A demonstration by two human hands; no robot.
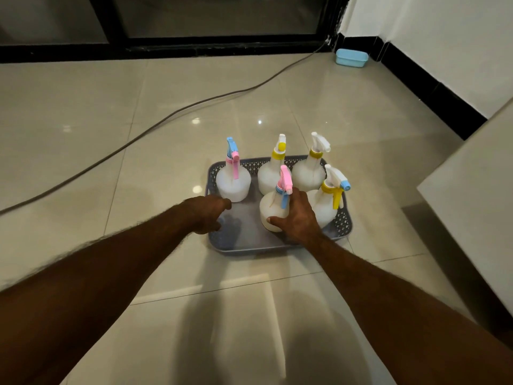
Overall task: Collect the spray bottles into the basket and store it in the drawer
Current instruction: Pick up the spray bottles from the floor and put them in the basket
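Observation:
A grey perforated basket (249, 243) sits on the tiled floor with several white spray bottles standing upright in it. My right hand (298, 215) is wrapped around the body of the front middle bottle with a pink and blue head (273, 204). My left hand (208, 213) rests at the basket's left rim with its fingers curled; whether it grips the rim is unclear. A bottle with a blue and pink head (233, 183) stands at the back left. Two yellow-collared bottles (270, 176) (308, 173) stand at the back. A yellow and blue headed bottle (323, 204) is at the right.
A grey cable (166, 118) runs diagonally across the floor from the back right to the left. A light blue tub (351, 58) lies by the far wall corner. A pale cabinet face (477, 195) rises at the right. Dark glass doors (194, 20) line the back.

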